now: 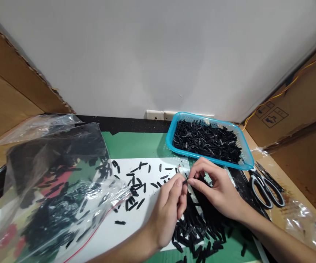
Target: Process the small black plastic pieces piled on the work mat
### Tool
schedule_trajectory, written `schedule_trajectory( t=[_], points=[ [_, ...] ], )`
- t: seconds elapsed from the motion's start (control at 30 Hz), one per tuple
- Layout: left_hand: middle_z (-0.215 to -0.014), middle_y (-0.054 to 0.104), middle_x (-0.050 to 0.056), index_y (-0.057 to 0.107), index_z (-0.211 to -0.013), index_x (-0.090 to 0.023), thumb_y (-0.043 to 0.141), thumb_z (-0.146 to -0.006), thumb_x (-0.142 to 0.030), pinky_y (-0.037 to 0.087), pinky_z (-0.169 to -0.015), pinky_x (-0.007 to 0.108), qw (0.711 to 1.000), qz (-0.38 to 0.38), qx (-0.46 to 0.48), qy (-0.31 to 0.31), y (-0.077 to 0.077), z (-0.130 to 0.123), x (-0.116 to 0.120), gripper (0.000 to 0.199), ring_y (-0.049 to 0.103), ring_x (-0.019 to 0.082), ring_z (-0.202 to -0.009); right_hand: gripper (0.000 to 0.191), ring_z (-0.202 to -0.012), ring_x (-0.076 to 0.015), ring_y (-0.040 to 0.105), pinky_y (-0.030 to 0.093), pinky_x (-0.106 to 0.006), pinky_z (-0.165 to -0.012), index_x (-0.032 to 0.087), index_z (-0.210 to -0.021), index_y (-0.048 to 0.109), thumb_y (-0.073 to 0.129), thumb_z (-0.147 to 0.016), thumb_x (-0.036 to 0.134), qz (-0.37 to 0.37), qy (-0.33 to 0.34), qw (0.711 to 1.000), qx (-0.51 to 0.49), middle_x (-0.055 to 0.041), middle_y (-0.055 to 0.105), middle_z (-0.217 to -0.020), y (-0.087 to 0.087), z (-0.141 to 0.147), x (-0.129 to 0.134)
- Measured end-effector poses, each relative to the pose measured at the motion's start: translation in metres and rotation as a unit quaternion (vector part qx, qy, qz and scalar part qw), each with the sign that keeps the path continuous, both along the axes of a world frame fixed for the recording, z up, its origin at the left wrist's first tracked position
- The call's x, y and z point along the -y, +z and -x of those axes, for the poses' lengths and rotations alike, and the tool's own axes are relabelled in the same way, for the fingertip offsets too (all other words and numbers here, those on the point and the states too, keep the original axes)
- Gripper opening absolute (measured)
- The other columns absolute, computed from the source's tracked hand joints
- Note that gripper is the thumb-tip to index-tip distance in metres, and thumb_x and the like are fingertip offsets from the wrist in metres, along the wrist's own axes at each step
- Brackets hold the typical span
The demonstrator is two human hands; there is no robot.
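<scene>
My left hand (170, 204) and my right hand (214, 186) meet in front of me, fingertips pinched together. Between them is a small black strip-like piece (185, 181), gripped at both ends; its exact kind I cannot make out. Below my hands lies a heap of similar black pieces (191, 233), partly hidden by my fingers and wrists. More loose black pieces (136, 188) are scattered on a white sheet (103, 241) to the left. Just beyond my right hand stands a blue plastic basket (210, 159) filled with the same black pieces.
A clear zip bag (64, 175) holding black pieces covers the left side. Black-handled scissors (266, 190) lie at the right near crumpled plastic (303, 223). Cardboard walls (297, 102) flank both sides, and a white wall (158, 58) stands behind. Green sheeting (136, 142) covers the table.
</scene>
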State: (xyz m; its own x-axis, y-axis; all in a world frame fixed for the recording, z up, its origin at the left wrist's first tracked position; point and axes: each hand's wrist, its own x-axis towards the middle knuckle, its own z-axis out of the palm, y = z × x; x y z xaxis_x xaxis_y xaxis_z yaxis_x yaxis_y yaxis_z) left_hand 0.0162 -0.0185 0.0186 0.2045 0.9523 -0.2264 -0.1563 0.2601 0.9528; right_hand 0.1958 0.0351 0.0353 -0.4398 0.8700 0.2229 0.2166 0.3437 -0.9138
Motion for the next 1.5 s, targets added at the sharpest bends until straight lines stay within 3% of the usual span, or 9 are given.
schedule_trajectory(
  t=[0.23, 0.43, 0.6, 0.93, 1.17, 1.5],
  points=[
    [-0.059, 0.035, -0.01, 0.039, -0.079, -0.025, 0.049, -0.112, -0.059, 0.023, -0.044, 0.022, 1.0, 0.005, 0.028, 0.001, -0.006, -0.002, 0.0, 0.049, 0.025, 0.008, -0.047, 0.016, -0.087, -0.0173, 0.057, 0.045, -0.03, -0.082, 0.022, -0.096, 0.07, 0.071, -0.106, 0.034, 0.099, -0.005, 0.995, -0.014, 0.0003, 0.064, -0.092, -0.002, 0.003, -0.002],
    [-0.059, 0.037, -0.011, 0.044, -0.084, -0.024, 0.051, -0.112, -0.058, 0.022, -0.042, 0.019, 1.0, 0.003, 0.017, -0.003, -0.005, -0.002, 0.0, 0.045, 0.024, 0.007, -0.046, 0.025, -0.081, -0.016, 0.055, 0.045, -0.029, -0.077, 0.021, -0.1, 0.07, 0.068, -0.108, 0.044, 0.121, 0.012, 0.992, -0.032, 0.0003, 0.066, -0.09, -0.001, 0.005, 0.0],
    [-0.058, 0.036, -0.013, 0.047, -0.093, -0.024, 0.05, -0.112, -0.057, 0.022, -0.042, 0.018, 1.0, 0.005, 0.018, 0.002, -0.004, -0.001, 0.0, 0.039, 0.022, 0.006, -0.044, 0.024, -0.082, -0.0156, 0.058, 0.046, -0.028, -0.078, 0.021, -0.1, 0.071, 0.074, -0.105, 0.044, 0.134, 0.013, 0.988, -0.072, 0.0003, 0.067, -0.09, -0.004, 0.004, -0.003],
    [-0.06, 0.037, -0.012, 0.049, -0.091, -0.024, 0.051, -0.112, -0.057, 0.024, -0.044, 0.016, 1.0, -0.016, 0.006, 0.01, -0.008, -0.002, -0.001, 0.04, 0.023, 0.007, -0.047, 0.026, -0.081, -0.0147, 0.061, 0.048, -0.027, -0.077, 0.02, -0.1, 0.067, 0.078, -0.102, 0.044, 0.202, 0.057, 0.968, -0.137, 0.001, 0.066, -0.087, -0.01, 0.007, 0.001],
    [-0.06, 0.039, -0.012, 0.048, -0.09, -0.024, 0.051, -0.112, -0.058, 0.027, -0.046, 0.017, 1.0, -0.014, -0.007, 0.004, -0.009, -0.002, -0.001, 0.041, 0.025, 0.007, -0.049, 0.026, -0.08, -0.0128, 0.059, 0.046, -0.025, -0.074, 0.02, -0.097, 0.069, 0.089, -0.093, 0.035, 0.217, 0.051, 0.962, -0.159, 0.0023, 0.065, -0.087, -0.011, 0.008, -0.003],
    [-0.061, 0.039, -0.012, 0.048, -0.089, -0.024, 0.051, -0.112, -0.058, 0.026, -0.045, 0.017, 1.0, -0.011, -0.003, 0.007, -0.01, -0.001, 0.001, 0.041, 0.024, 0.007, -0.049, 0.023, -0.084, -0.0139, 0.061, 0.048, -0.026, -0.08, 0.021, -0.104, 0.068, 0.082, -0.099, 0.039, 0.2, 0.06, 0.964, -0.168, 0.0005, 0.066, -0.092, -0.014, 0.006, -0.002]
  ],
)
